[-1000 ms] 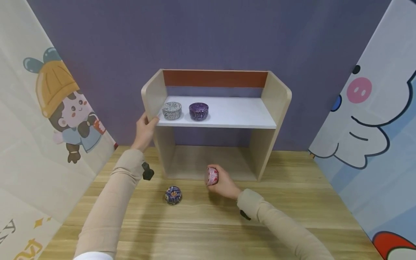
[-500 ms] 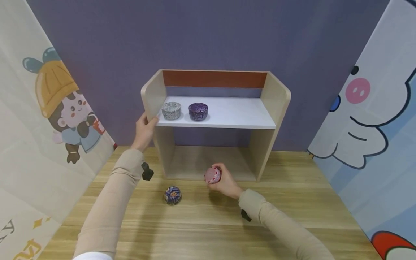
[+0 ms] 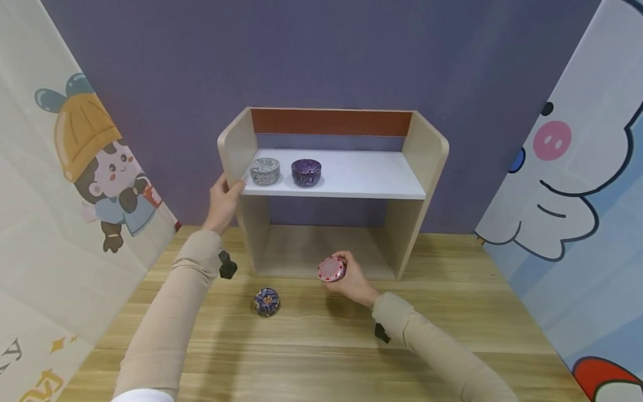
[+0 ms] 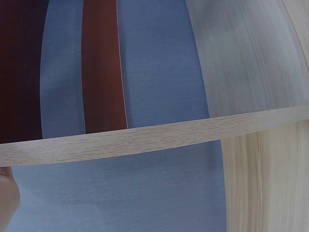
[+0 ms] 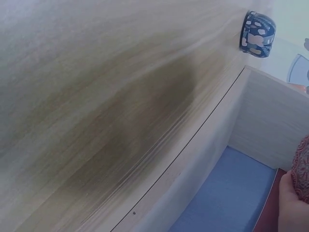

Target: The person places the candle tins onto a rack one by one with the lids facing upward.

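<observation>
My right hand holds a small round red-and-pink patterned tin in front of the lower compartment of a wooden shelf unit. The tin's flat round face is turned up toward the head camera. At the right edge of the right wrist view, part of this tin shows against my fingers. My left hand grips the unit's left side panel, its thumb near the front end of the white board. On that board sit a grey-white patterned tin and, to its right, a dark purple tin.
A dark blue patterned tin rests on the wooden table, in front of the unit's left side. Behind the unit stands a blue-grey wall. Printed cartoon panels flank the table on the left and right.
In my right hand the red-and-pink tin has turned from its side to show its flat face, and has shifted slightly right. My left hand stays on the side panel.
</observation>
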Motion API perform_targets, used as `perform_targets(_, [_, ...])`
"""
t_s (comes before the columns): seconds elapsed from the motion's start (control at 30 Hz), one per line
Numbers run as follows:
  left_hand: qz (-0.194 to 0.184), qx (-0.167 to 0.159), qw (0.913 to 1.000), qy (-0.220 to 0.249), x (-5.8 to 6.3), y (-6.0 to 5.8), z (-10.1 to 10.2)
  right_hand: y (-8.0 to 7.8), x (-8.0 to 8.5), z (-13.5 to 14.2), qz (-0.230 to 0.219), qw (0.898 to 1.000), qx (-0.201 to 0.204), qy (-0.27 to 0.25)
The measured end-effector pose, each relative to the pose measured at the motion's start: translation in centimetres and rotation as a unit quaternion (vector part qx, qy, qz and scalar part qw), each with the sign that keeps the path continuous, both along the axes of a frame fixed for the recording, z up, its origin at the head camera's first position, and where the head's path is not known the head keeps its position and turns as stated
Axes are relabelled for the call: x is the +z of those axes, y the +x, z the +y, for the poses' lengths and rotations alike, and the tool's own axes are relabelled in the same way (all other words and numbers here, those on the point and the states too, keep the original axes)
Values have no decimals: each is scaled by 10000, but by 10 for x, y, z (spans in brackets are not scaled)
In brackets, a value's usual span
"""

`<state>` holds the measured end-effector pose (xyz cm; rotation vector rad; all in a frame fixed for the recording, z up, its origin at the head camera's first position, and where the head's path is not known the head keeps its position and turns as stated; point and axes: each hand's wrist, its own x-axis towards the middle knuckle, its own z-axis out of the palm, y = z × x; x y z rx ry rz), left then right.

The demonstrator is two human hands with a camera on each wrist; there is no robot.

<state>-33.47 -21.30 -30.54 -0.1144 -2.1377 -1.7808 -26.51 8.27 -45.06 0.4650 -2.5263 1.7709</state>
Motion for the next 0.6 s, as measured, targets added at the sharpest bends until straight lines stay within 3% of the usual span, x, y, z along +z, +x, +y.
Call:
perform_targets(0.27, [-35,31,10000,25,0,0,1,3,3,3,-31,9991,205,381])
perform_targets(0.6, [31,123,9999,24,-1,0,2,3,6,7,-253,9992,235,200])
